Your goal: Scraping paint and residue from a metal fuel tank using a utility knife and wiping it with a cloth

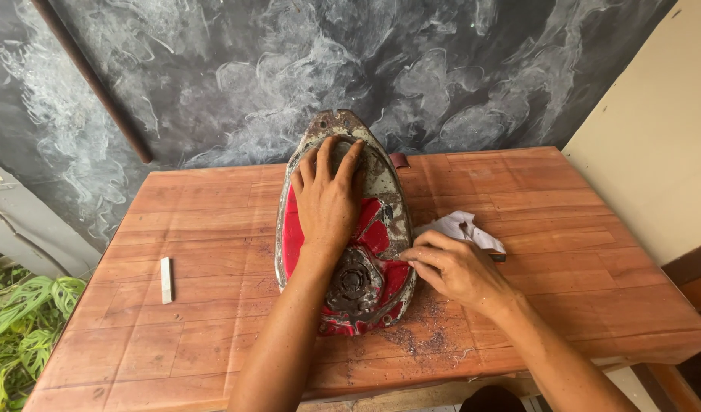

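A rusted red metal shell (343, 229), teardrop-shaped with flaking paint and a dark round fitting near its near end, lies at the middle of the wooden table (564, 229). It looks stiff and fairly heavy, with rough edges (best gripped by the rim). The left hand (327, 202) presses flat on its far half, fingers spread and released. The right hand (457, 267) pinches a small scrap against the shell's right edge. A crumpled white cloth (461, 227) lies just right; a pale stick (165, 279) lies left. Rust dust litters the near table, and a chalky dark wall stands behind.
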